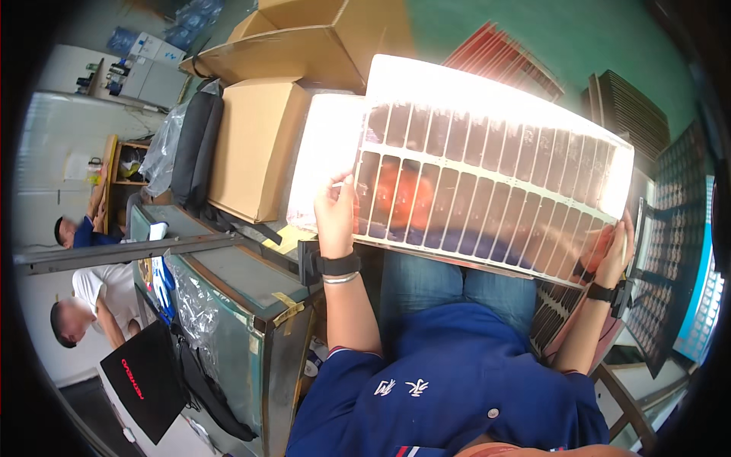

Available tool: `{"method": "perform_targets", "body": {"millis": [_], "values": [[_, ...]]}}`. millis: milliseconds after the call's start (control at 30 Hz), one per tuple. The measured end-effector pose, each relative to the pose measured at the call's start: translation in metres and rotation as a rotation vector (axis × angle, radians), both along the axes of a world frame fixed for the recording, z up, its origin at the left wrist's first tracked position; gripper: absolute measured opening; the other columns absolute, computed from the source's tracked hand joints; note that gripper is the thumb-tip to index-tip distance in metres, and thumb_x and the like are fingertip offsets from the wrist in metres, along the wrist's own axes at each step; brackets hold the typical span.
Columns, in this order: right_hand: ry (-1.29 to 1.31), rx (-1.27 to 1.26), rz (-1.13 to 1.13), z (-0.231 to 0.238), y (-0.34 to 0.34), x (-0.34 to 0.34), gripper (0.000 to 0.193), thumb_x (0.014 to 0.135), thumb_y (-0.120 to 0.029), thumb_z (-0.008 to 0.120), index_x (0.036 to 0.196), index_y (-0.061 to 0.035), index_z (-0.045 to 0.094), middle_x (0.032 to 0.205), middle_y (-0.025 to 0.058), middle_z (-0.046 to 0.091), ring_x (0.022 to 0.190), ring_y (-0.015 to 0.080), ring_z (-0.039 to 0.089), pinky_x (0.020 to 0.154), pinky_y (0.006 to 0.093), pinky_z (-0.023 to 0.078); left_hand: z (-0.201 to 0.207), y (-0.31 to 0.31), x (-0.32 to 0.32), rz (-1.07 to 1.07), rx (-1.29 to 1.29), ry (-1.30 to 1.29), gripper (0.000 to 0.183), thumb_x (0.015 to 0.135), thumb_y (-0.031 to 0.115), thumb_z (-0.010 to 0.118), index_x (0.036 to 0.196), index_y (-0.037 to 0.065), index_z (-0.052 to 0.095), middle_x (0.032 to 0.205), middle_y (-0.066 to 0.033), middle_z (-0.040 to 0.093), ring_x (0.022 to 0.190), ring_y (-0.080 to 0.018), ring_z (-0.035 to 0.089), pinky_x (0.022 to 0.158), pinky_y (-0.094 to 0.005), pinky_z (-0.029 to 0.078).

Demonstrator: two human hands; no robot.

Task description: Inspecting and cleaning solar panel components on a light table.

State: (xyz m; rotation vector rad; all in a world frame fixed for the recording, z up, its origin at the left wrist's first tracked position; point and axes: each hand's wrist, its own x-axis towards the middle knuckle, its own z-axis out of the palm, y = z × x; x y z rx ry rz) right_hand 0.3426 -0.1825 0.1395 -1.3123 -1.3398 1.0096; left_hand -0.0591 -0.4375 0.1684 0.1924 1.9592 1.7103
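Note:
Above my lap is a large glossy panel point(472, 198) with rows of dark rectangular cells divided by pale lines. Its surface mirrors an orange patch and my blue shirt, and glare whitens the far side. My left hand point(335, 217) grips the panel's left edge, fingertips near its corner. At the right edge, my right hand point(615, 251) is closed around the near corner. Some of the fingers of both hands are hidden. A bright white stack or sheet point(324, 152) lies just left of the panel, partly beneath it.
A cardboard box point(255, 148) and a larger open carton point(304, 46) stand at far left. Red sheets point(506, 61) and a dark stack point(628, 107) lie beyond the panel. A metal-framed bench point(228, 282) is beside my left arm. Two people point(103, 301) work farther left.

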Motion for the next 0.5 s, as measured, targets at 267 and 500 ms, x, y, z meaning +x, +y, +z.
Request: {"method": "perform_targets", "body": {"millis": [267,500], "values": [[-0.108,0.118,-0.080,0.004,0.026,0.052,0.033,0.093,-0.018,0.048,0.120,0.0002,0.054,0.101,0.0034,0.060,0.082,0.0061,0.053,0.072,0.0184,0.042,0.008,0.005,0.032,-0.182,0.203,-0.175,0.025,0.088,0.002,0.053,0.113,-0.001,0.055,0.110,-0.0081,0.058,0.099,-0.0111,0.054,0.085,-0.0229,0.043],[-0.355,0.209,-0.086,0.014,0.028,0.065,0.034,0.093,-0.019,0.047,0.120,0.0001,0.054,0.106,0.0067,0.060,0.090,0.0102,0.055,0.076,0.0210,0.043,0.014,0.008,0.042,-0.259,0.365,-0.315,0.027,0.091,0.005,0.049,0.117,-0.003,0.051,0.114,-0.0106,0.057,0.106,-0.0159,0.052,0.092,-0.0282,0.041]]}}
